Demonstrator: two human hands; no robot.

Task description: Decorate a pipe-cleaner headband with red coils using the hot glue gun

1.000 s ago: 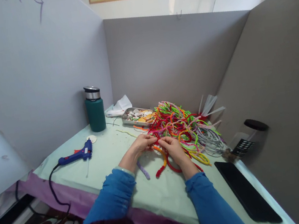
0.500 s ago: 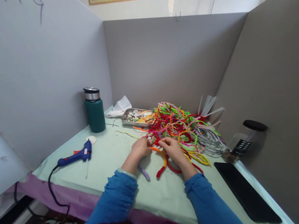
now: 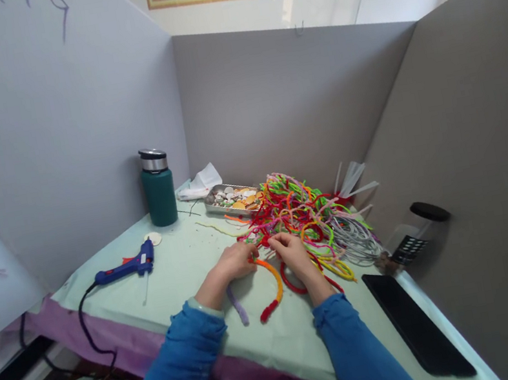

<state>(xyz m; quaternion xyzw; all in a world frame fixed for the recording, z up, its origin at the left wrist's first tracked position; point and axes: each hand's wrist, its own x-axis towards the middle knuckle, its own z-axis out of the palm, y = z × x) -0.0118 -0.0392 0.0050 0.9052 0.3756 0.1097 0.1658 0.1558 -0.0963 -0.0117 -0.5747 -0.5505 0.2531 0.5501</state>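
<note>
My left hand (image 3: pixel 237 260) is closed on a bent, wrapped pipe cleaner piece (image 3: pixel 277 281). Its visible end curves from orange through yellow to a red tip, while a lilac end (image 3: pixel 239 309) pokes out below the hand; the middle is hidden by my fingers. To the right, my right hand (image 3: pixel 292 254) is pinched at a small red pipe cleaner bit (image 3: pixel 265 240), partly covered by the fingertips. Just beyond both hands lies a tangled heap of coloured pipe cleaners (image 3: pixel 286 204). A red loop (image 3: pixel 290 282) of it rests beside my right hand.
A blue glue gun (image 3: pixel 127 265) with its cord lies at left, near a green bottle (image 3: pixel 160 196). Behind stands a metal tray (image 3: pixel 225 209) of small pieces. A black slab (image 3: pixel 415 325) lies along the right edge. Grey partitions (image 3: pixel 286 92) enclose the table.
My left hand has moved left and slightly nearer to me, carrying the bent pipe cleaner piece. The gap between my hands is wider; my right hand has hardly moved.
</note>
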